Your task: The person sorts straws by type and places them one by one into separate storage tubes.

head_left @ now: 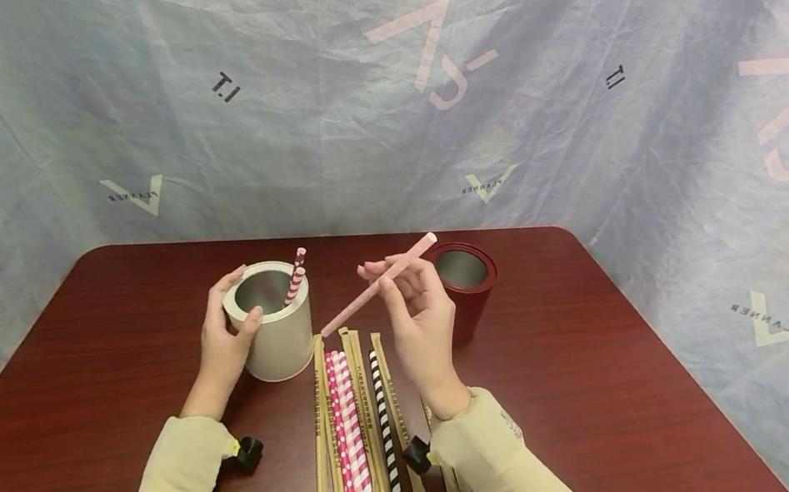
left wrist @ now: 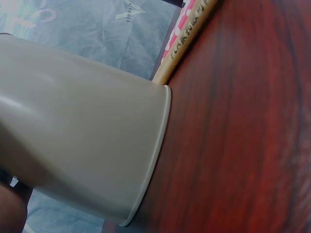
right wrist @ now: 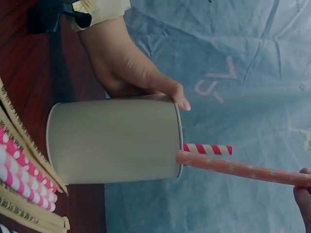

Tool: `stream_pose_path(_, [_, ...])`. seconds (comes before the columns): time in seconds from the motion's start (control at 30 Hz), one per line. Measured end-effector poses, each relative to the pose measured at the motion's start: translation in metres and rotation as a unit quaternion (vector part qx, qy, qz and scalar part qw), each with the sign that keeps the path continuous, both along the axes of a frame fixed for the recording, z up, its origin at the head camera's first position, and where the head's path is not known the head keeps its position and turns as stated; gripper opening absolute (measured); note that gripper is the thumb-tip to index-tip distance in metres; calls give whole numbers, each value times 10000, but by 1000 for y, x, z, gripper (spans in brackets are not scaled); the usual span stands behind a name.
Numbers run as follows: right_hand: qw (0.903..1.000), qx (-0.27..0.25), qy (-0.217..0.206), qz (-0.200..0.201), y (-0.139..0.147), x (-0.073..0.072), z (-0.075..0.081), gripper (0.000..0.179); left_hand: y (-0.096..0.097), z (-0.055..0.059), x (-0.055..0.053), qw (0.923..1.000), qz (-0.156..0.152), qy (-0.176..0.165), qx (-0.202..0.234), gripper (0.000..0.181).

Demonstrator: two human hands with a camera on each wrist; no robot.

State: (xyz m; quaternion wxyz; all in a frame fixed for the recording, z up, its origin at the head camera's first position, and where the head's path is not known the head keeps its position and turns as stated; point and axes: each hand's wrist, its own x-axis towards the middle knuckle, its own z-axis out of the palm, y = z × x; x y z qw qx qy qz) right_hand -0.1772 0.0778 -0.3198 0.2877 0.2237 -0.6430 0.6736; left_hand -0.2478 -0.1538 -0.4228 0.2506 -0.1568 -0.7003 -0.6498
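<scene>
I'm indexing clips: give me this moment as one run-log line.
left hand: grips white canister | right hand: pinches pink straw | white canister: patterned straws inside | red canister: upright | table: row of straws

The cream can [head_left: 279, 349] stands upright, open-topped, toward the table's [head_left: 574, 389] far edge, two patterned straws [head_left: 295, 285] leaning inside. The pink straw [head_left: 353, 306], printed with pale stars, slants in mid-air, lower end near the can.
</scene>
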Motion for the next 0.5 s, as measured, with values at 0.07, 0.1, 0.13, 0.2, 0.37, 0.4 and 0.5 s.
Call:
stream_pose_path(0.07, [10000,-40,55,37,-4,-1,2,24,0,1,1,10000,-4,-8,-1,65])
stream_pose_path(0.1, [9999,-44,86,41,-6,-1,3,24,0,1,1,10000,2,-8,-11,64])
stream_pose_path(0.13, [9999,-49,117,41,-8,-1,5,24,0,1,1,10000,11,-11,-28,64])
stream_pose_path(0.2, [9998,-33,217,2,-13,-2,7,23,-1,1,1,10000,12,-3,-48,64])
stream_pose_path(0.37, [9988,-12,492,-32,-24,-5,10,21,-1,0,0,10000,48,-14,-74,65])
stream_pose_path(0.4, [9987,-11,516,-13,-26,-6,10,21,-1,-1,0,10000,52,-23,-76,65])
stream_pose_path(0.5, [9988,36,491,14,-31,-8,9,21,-1,0,0,9999,48,-33,-84,64])
